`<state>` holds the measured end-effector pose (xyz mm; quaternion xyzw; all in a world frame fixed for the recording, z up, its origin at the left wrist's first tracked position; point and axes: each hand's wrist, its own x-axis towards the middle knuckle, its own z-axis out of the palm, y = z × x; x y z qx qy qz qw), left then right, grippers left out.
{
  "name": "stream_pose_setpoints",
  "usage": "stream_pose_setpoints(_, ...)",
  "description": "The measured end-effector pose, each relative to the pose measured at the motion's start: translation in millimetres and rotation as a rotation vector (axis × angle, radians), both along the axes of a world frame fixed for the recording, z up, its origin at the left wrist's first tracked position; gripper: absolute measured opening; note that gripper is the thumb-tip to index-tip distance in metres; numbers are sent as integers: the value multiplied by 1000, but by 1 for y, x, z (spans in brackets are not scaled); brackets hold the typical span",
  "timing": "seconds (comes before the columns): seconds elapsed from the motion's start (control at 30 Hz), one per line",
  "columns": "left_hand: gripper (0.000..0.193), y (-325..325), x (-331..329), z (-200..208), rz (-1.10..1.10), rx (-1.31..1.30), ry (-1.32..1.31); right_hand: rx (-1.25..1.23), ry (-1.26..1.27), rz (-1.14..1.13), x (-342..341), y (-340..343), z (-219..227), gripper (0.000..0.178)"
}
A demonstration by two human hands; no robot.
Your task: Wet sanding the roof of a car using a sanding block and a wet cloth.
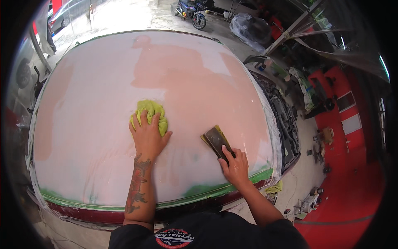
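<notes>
A large car roof [103,112] fills the middle of the view, its surface a patchwork of whitish and pinkish-tan areas. My left hand [148,135] presses a bunched yellow-green cloth [150,108] onto it, fingers curled over the cloth's near side. To the right, my right hand [235,164] grips the near end of a dark sanding block [216,141], thumb on one side and fingers on the other. Yellowish sandpaper edges show from under the block, which lies against the roof. Green masking tape [166,204] runs along the roof's near edge.
An opened engine bay or stripped car part [284,120] lies beyond the roof's right edge. Farther right are a red floor area [340,207] and loose parts. Another yellow-green cloth [274,187] hangs near the right corner. A motorcycle [194,13] and plastic-wrapped object [248,29] stand at the back.
</notes>
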<state>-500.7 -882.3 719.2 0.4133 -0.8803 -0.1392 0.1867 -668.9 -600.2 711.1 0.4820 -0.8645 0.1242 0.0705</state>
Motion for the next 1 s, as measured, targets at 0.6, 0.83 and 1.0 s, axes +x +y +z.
stream_pose_setpoints(0.6, 71, 0, -3, 2, -13, 38, 12, -24, 49, 119, 10, -23, 3, 58)
stream_pose_setpoints(0.83, 71, 3, -9, 9, -42, 51, 28, 23, 166, -94, -161, -171, -7, 48)
stream_pose_setpoints(1.0, 69, 0, -6, 3, -43, 66, 38, 105, 86, -202, -175, -212, -14, 49)
